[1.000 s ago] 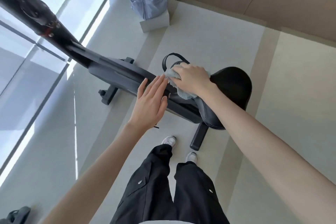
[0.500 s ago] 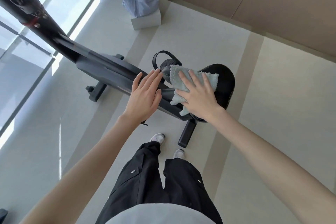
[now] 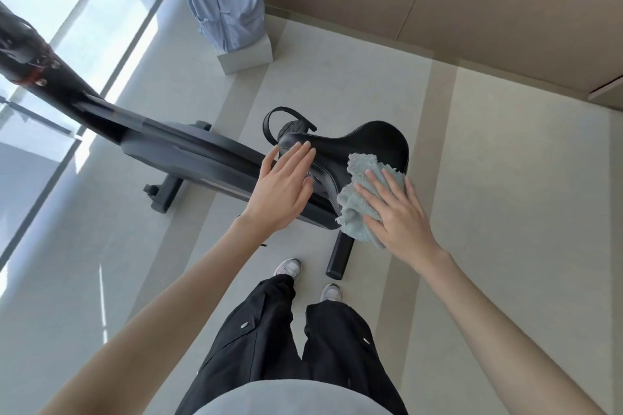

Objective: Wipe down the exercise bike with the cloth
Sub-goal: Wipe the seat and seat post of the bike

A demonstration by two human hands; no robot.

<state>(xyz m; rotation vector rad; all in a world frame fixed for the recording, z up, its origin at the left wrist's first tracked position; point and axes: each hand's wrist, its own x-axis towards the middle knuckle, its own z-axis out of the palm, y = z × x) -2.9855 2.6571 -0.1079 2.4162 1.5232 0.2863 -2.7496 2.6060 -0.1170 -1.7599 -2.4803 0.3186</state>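
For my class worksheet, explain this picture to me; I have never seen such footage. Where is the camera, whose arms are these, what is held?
A camera worn on a person's head looks down at their own arms and legs; there is no robot. The black machine is an exercise bike on the floor. The right hand presses a pale blue cloth against the saddle; the left hand rests, fingers straight, on its nose. A backpack sits on a white box.

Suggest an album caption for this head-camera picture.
Right hand presses a pale blue cloth on the black padded saddle of the dark exercise bike; flat left hand rests at the saddle nose.
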